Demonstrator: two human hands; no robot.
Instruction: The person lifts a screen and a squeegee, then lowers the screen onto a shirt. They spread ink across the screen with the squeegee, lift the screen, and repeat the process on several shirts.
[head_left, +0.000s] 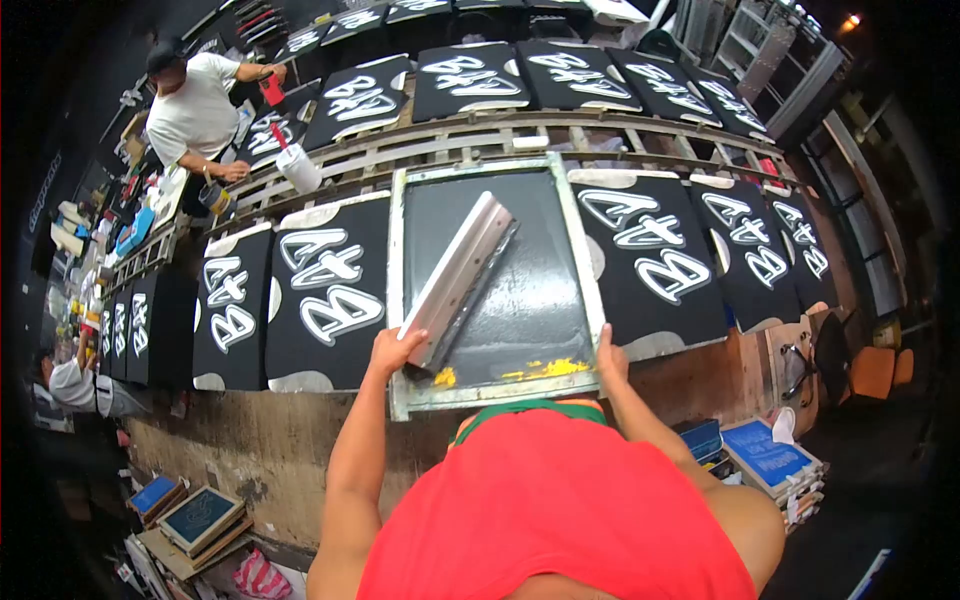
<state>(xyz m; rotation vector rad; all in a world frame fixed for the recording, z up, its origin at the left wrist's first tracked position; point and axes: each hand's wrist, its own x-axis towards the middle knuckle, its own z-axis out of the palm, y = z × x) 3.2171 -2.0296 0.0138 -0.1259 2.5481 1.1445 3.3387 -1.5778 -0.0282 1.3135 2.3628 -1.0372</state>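
Clasping screen frame [576, 235], left hand [397, 350] curled against squeegee [463, 273], right hand [611, 362] closed, thumb pointing forward

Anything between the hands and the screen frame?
Nothing visible. The left hand is at the left edge of the screen frame, the right hand at its right edge. The squeegee lies diagonally across it, lower end by the left hand; whether that hand grips it too is unclear.
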